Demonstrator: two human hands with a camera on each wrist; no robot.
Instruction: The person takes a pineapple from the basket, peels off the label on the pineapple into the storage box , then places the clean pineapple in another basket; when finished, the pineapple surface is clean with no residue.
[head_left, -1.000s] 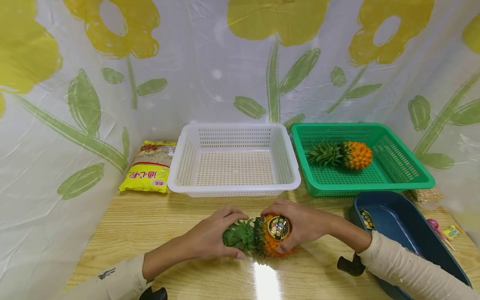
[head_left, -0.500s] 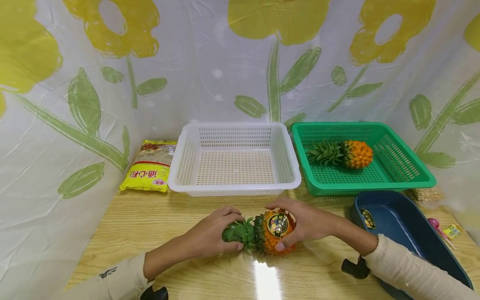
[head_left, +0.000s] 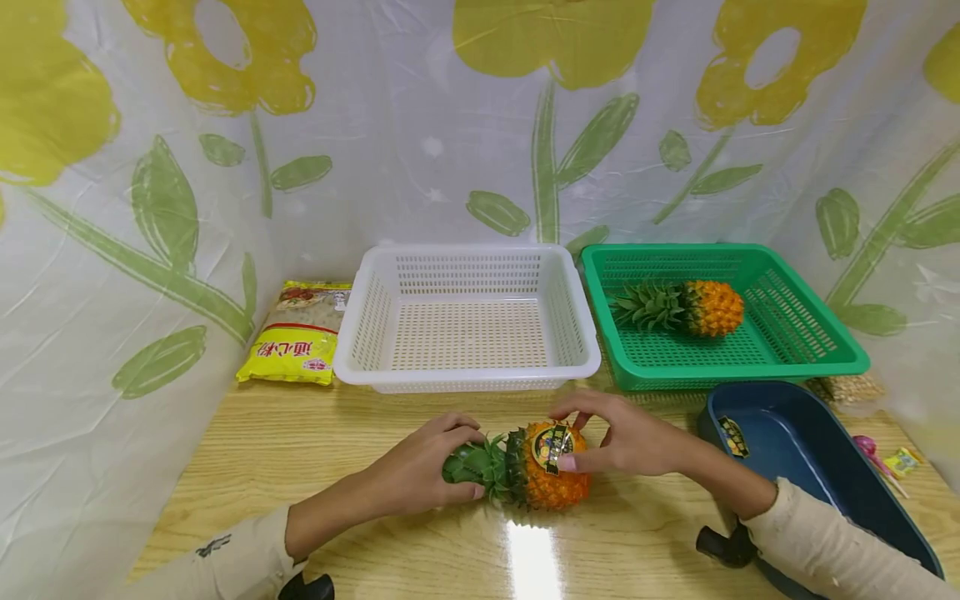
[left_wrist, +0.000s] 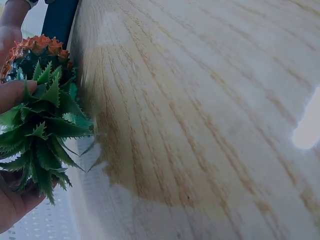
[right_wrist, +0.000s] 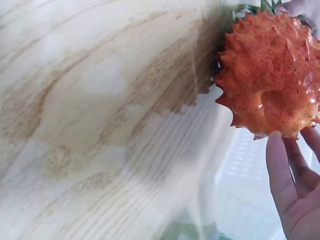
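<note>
The white basket (head_left: 465,376) is free to enter from above. In front of it, a narrow strip of bare desk (head_left: 405,407) allows sideways passage, bounded by the pineapple (head_left: 536,483). The yellow bag (head_left: 294,342) left, green basket (head_left: 750,372) right and cloth (head_left: 390,158) behind bar those sides.

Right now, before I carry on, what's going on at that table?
A person has a pineapple lying on the wooden table. The left hand grips its leafy crown, while the right hand is at the body, thumb by the round label. A second pineapple lies in the green basket, beside the white basket.
</note>
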